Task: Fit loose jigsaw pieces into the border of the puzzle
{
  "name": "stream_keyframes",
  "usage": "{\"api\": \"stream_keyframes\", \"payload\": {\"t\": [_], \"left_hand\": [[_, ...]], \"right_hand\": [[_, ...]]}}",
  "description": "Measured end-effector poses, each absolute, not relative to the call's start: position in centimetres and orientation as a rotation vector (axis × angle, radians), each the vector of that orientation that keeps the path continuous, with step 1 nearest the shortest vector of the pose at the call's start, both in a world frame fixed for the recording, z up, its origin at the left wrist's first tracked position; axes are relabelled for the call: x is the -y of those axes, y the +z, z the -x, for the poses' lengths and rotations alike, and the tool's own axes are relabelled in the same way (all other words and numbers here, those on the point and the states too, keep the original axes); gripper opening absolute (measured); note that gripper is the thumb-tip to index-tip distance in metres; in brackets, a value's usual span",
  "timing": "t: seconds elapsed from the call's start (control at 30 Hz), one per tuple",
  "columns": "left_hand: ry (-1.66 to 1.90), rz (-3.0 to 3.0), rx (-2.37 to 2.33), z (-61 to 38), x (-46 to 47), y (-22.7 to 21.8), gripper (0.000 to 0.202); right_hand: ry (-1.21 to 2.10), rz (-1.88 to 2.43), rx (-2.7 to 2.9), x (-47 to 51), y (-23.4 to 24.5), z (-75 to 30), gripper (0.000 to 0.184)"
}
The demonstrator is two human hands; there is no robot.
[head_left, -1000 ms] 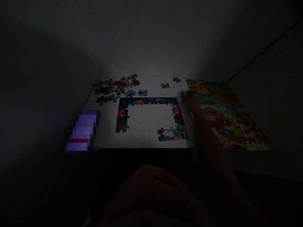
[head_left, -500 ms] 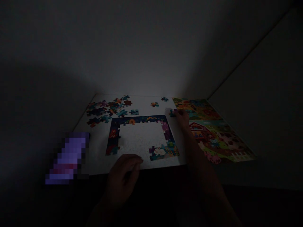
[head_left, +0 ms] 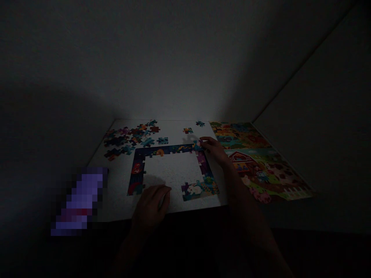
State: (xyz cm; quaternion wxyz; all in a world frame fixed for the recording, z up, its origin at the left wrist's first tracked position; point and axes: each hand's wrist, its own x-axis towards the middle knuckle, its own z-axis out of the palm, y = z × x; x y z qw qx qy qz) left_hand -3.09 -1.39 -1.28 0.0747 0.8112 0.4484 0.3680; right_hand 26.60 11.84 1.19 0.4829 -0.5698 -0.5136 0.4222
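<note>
The board (head_left: 121, 181) is lying lit in a dark room, and every place below is given from it. The finished farm puzzle (head_left: 261, 162) is lying just off its right edge. The frame (head_left: 174, 148), a half-built border with its middle bare, is occupying the board's centre. The loose pieces (head_left: 130, 137) are lying heaped at its far left corner, with two strays near its far edge. A blurred purple object (head_left: 79, 200) is sitting at its near left corner.

The right hand (head_left: 213, 148) is resting at the frame's far right corner, fingers curled; it appears to be pinching a piece (head_left: 198, 143), though the dimness is leaving this uncertain. The left hand (head_left: 152, 204) is lying flat and open on the board's near edge.

Judgement: good seating is requiring tab alignment first, then downward pressure, with the left hand steadying the board.
</note>
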Motion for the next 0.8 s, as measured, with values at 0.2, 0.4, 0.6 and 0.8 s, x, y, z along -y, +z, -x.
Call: {"api": "stream_keyframes", "payload": {"t": [0.2,0.4,0.6,0.8], "left_hand": [[0.98,-2.37,-1.372,3.2,0.9,-1.1,0.024],[0.922,-2.369,-1.309,1.7,-0.9,-0.6,0.029],[0.934,-2.471,-1.349,0.4,-2.6,-0.6,0.031],[0.95,-2.501,-1.291,-0.1,-3.6,-0.6,0.037]], "right_hand": [[1.169,1.289,1.373,-11.3,1.6,-25.2,0.038],[1.382,1.196,1.551,-10.6,2.1,-23.8,0.029],[1.52,1.081,1.645,-10.2,2.2,-23.1,0.026],[1.617,0.999,1.688,-10.0,2.0,-22.5,0.023]]}}
